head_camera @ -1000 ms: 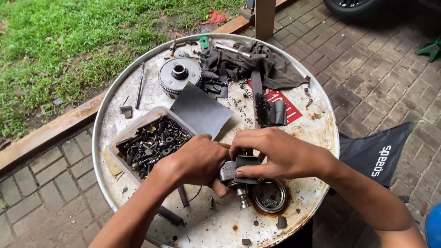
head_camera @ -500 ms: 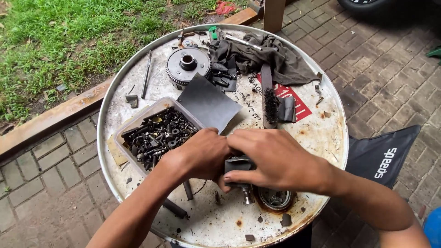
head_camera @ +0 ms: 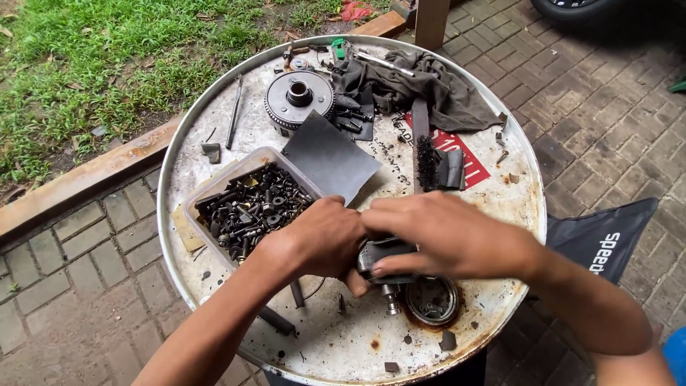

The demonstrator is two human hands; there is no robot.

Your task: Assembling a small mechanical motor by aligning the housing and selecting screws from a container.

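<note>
Metal part [head_camera: 386, 261], dark with a short shaft: clamped between both hands over the round bench [head_camera: 500, 193]. Left hand [head_camera: 321, 239] and right hand [head_camera: 443, 236], fingers clenched around it. Work seemingly midway; bolt tray [head_camera: 250, 207] and toothed hub [head_camera: 299, 96] lie apart.

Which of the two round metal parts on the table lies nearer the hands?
The rusty shallow round dish, right beside the hands; the toothed grey gear wheel lies at the far edge.
</note>
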